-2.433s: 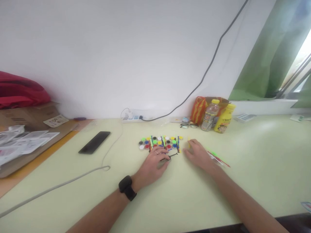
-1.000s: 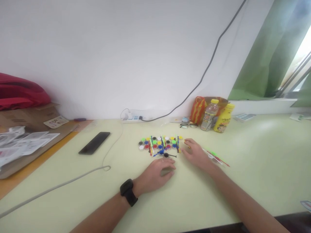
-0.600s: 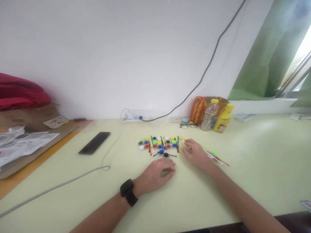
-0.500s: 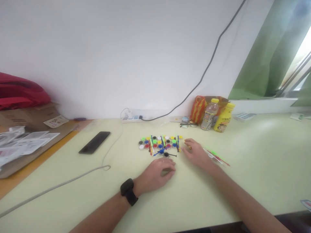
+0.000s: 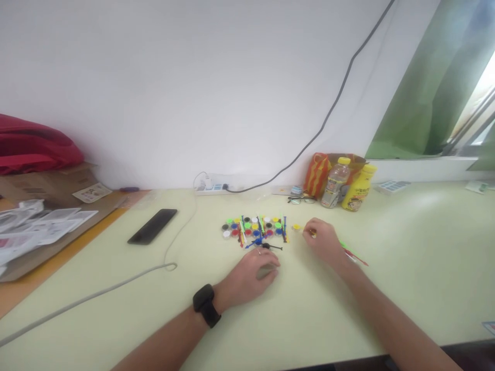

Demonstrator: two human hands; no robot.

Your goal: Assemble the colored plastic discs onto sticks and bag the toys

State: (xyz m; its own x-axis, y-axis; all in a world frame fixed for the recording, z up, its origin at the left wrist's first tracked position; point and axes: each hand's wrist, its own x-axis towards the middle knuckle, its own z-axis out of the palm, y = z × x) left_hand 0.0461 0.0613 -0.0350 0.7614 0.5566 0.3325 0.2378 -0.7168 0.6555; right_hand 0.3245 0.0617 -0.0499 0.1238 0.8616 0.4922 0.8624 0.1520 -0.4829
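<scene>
My left hand (image 5: pixel 247 273), with a ring and black watch (image 5: pixel 207 304), rests on the table just below the small pieces. Its fingers are loosely curled, the thumb stands apart below them, and nothing shows between them. Beyond its knuckles lie a blue arrow-shaped piece (image 5: pixel 256 241) and a black one (image 5: pixel 266 246). My right hand (image 5: pixel 323 239) is closed, fingertips pinched around a small yellow piece (image 5: pixel 313 234), mostly hidden. Left of those fingertips sits a round yellow-topped piece (image 5: pixel 296 227). Round coloured pieces (image 5: pixel 248 226) stand in rows, with thin coloured arrow sticks (image 5: pixel 285 229) lying across.
Under my right wrist lie more sticks, one a red arrow (image 5: pixel 358 257). A phone (image 5: pixel 152 226) and a grey cable (image 5: pixel 116 286) are at left. At the back stand a power strip (image 5: pixel 212 189), eyeglasses (image 5: pixel 301 199), a clear bottle (image 5: pixel 335 183) and a yellow bottle (image 5: pixel 359 190).
My right hand has moved right, away from the rows. The round yellow-topped piece now stands farther right, apart from the sticks. My left hand has hardly moved.
</scene>
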